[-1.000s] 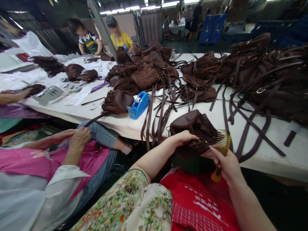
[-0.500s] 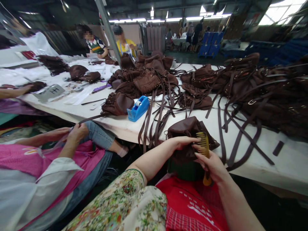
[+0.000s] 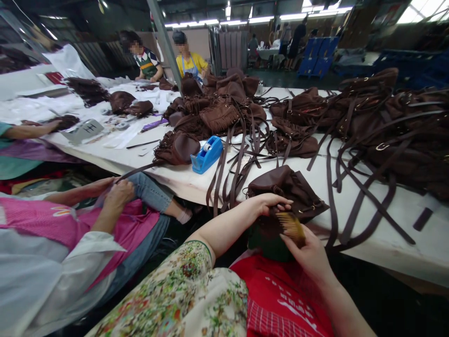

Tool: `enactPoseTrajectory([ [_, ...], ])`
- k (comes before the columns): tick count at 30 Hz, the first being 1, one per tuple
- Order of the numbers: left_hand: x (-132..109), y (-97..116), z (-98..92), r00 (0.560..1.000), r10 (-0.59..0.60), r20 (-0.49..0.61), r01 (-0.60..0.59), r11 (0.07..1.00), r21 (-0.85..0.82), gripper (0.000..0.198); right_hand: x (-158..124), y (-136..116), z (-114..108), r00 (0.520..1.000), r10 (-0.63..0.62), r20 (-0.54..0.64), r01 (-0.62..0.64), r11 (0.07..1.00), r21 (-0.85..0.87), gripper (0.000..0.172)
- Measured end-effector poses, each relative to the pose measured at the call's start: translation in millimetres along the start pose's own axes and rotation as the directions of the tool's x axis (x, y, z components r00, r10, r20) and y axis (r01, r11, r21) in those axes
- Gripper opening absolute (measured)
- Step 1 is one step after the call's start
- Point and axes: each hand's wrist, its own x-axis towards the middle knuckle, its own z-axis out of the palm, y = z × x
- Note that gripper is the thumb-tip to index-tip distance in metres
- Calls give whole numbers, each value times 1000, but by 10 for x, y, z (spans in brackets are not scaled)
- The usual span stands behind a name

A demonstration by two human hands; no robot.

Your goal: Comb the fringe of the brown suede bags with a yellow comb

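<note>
- Lower and more tilted than half a second ago, the yellow comb [image 3: 292, 227] now has its teeth in the dark fringe [image 3: 268, 229] hanging off the tabletop edge, right of and nearer than the blue tape dispenser [image 3: 207, 154].
- The right hand [image 3: 310, 255] pinches the comb's spine between thumb and fingers. The left hand [image 3: 269, 203], fingers pressed together, lies flat on the brown fringed bag [image 3: 291, 187] and pins it at that edge.
- Combing the fringe straight looks to be the step in hand. Another stroke would call for a steady left-hand hold and for the teeth to be drawn down along the strands, not across them.
- Loose brown straps [image 3: 242, 164] trail over the white tabletop [image 3: 386, 229] just right of the dispenser, and heaped brown bags [image 3: 217, 110] lie behind it and far to its right.
- Left of the dispenser, a co-worker's hands [image 3: 117, 194] work over a pink lap. A person in yellow [image 3: 191, 63] stands at the far end behind it, and blue crates [image 3: 317, 49] sit deeper in the strip-lit hall.
</note>
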Motion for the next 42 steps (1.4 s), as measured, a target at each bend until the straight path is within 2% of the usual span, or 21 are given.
enactPoseTrajectory([
  [2, -33, 51, 8, 997, -52, 61, 53, 998, -17, 28, 33, 15, -40, 989, 148, -6, -146, 983, 107, 35],
  [4, -70, 83, 26, 995, -47, 86, 48, 999, -15, 26, 99, 38, -68, 951, 310, 4, -304, 929, 211, 43],
  [6, -108, 72, 55, 998, 44, 40, -46, 998, 35, 20, 203, 82, -80, 897, 441, -37, -417, 870, 262, 51],
  [8, -144, 13, 80, 984, 175, -44, -169, 978, 121, 15, 328, 143, -66, 883, 456, -110, -445, 889, 113, 55],
  [10, -183, -77, 77, 956, 274, -107, -248, 946, 207, 13, 445, 200, -19, 913, 375, -163, -400, 901, -167, 54],
  [12, -230, -165, 36, 948, 292, -129, -253, 933, 255, 14, 528, 235, 57, 939, 295, -178, -341, 868, -360, 50],
  [15, -315, -245, -79, 975, 191, -116, -152, 947, 282, 18, 579, 238, 181, 957, 254, -140, -290, 840, -460, 43],
  [17, -371, -250, -167, 996, 39, -81, -17, 967, 254, 22, 583, 229, 230, 970, 232, -72, -235, 824, -516, 41],
  [20, -440, -190, -286, 986, -168, 5, 166, 978, 123, 27, 591, 242, 222, 976, 217, 25, -167, 813, -558, 39],
  [23, -485, -84, -358, 987, -161, -18, 162, 986, 39, 28, 606, 273, 156, 969, 222, 110, -125, 820, -559, 46],
  [25, -494, -17, -371, 987, -154, -55, 158, 985, 71, 33, 600, 273, 121, 960, 221, 174, -97, 841, -533, 51],
  [28, -451, 37, -349, 975, -207, -80, 216, 967, 137, 44, 555, 220, 111, 937, 195, 288, -46, 890, -453, 58],
  [32, -271, 6, -267, 955, -295, -27, 296, 946, 135, 47, 489, 110, 112, 906, 143, 399, -5, 945, -328, 66],
  [35, -107, -63, -165, 945, -323, 48, 316, 942, 116, 44, 473, 36, 63, 924, 140, 356, -9, 939, -345, 64],
  [40, 23, -164, 17, 951, -307, 44, 298, 943, 146, 27, 365, -118, -1, 963, 151, 223, 26, 773, -634, 53],
  [42, 33, -159, 80, 971, -232, 50, 227, 970, 89, 19, 287, -168, 15, 966, 163, 203, 11, 755, -655, 54],
])
